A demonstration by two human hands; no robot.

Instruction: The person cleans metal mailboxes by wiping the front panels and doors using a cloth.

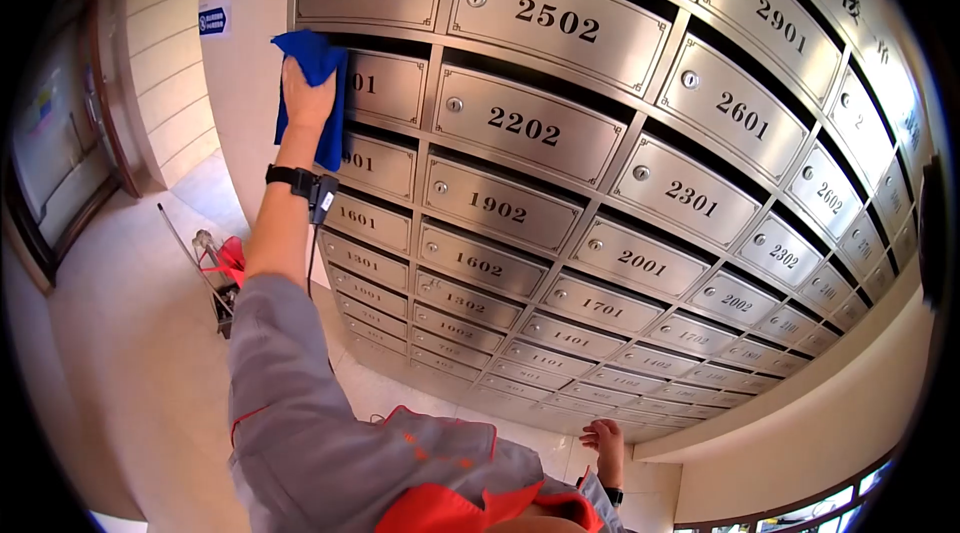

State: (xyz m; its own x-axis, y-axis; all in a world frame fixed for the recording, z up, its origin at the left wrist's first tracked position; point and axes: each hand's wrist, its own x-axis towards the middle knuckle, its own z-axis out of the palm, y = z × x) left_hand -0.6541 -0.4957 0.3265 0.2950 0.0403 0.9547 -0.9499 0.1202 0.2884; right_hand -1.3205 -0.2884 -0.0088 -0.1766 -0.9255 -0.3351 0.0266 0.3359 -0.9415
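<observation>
Blue cloth behind L hand w/ flap over fingertips, can't tell if clamped

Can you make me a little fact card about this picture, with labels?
Left hand: holding a bright blue cloth at the left edge of silver metal mailboxes
Right hand: lower down, fingers curled, no object seen
Left wrist: black strap with a small black device
Mailbox numbers: black, including 2202 and 2502
Shirt: grey with a red collar
</observation>
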